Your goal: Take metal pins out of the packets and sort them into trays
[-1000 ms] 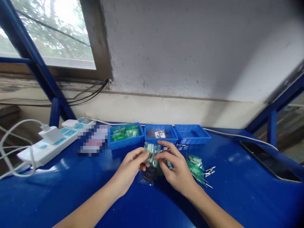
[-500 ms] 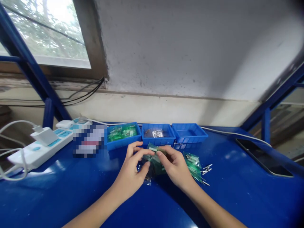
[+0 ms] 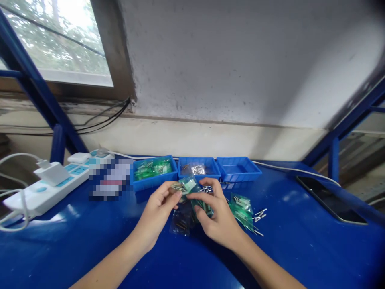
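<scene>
My left hand [image 3: 162, 208] pinches a small clear-green plastic bag [image 3: 189, 185] by its left end; thin metal pins show inside it. My right hand [image 3: 215, 208] is open, its thumb and fingers apart, just right of the bag, with one fingertip at or near its edge. Beneath the hands lie more green bags [image 3: 204, 206], partly hidden, and a clear bag with brass-coloured pins [image 3: 181, 222]. Green bags of pins [image 3: 242, 208] rest right of my right hand, beside loose silver pins [image 3: 260, 215]. Other silver pins [image 3: 207, 188] show behind my right fingers.
Along the back stand a blue bin [image 3: 155, 183] of green bags, a blue bin [image 3: 200, 177] of clear bags, and a third blue bin [image 3: 239, 174]. A white power strip [image 3: 51, 188] lies left, a phone [image 3: 331, 199] right. A white cable [image 3: 294, 169] runs behind.
The bag has shifted into my left hand's pinch, pins showing at its left end. My right fingers have spread and come off it, uncovering loose pins and the clear bag below.
</scene>
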Action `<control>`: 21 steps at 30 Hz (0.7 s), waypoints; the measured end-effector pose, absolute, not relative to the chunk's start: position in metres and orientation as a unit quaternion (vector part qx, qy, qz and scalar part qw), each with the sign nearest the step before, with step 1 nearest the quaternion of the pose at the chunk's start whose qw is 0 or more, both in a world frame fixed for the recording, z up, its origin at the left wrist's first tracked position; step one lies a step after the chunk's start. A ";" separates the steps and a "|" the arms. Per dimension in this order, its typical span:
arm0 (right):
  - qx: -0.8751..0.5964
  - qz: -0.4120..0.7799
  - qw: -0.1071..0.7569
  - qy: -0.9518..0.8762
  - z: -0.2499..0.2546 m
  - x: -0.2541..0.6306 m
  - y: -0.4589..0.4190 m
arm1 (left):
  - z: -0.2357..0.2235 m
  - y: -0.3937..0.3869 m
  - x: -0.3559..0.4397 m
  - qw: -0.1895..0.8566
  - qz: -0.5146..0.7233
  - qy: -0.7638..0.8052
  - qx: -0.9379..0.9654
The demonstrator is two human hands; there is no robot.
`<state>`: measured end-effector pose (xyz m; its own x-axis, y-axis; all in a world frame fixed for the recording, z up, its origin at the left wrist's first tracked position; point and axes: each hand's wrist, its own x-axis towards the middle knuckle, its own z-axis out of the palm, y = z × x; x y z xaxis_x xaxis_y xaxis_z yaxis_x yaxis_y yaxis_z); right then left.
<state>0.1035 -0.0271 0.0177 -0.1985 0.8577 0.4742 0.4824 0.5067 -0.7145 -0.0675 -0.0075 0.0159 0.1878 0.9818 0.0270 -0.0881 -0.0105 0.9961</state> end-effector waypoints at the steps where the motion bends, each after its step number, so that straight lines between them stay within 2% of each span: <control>1: -0.454 0.249 0.445 -0.730 0.019 0.104 -0.027 | 0.016 -0.007 -0.068 0.536 0.482 0.427 0.546; 5: -0.443 0.408 0.455 -0.656 0.023 0.105 -0.022 | 0.015 -0.008 -0.071 0.396 0.464 0.414 0.675; 7: -0.453 0.422 0.472 -0.628 0.022 0.105 -0.020 | 0.014 -0.012 -0.070 0.323 0.434 0.402 0.738; 9: -0.460 0.404 0.479 -0.629 0.020 0.105 -0.018 | 0.013 -0.016 -0.069 0.293 0.412 0.412 0.759; 12: -0.451 0.351 0.464 -0.678 0.017 0.105 -0.019 | 0.013 -0.017 -0.068 0.366 0.392 0.441 0.720; 17: -0.408 0.184 0.373 -0.812 0.013 0.104 -0.024 | 0.013 -0.011 -0.066 0.664 0.382 0.408 0.496; 19: -0.401 0.132 0.331 -0.844 0.013 0.103 -0.026 | 0.014 -0.010 -0.065 0.686 0.407 0.389 0.461; 21: -0.392 0.122 0.311 -0.857 0.013 0.102 -0.027 | 0.018 -0.007 -0.067 0.639 0.435 0.392 0.498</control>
<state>0.1024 -0.0274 0.0127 -0.4992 0.7481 0.4371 0.5968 0.6626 -0.4525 -0.0670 -0.0072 0.0183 0.3131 0.9473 -0.0683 -0.1659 0.1254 0.9781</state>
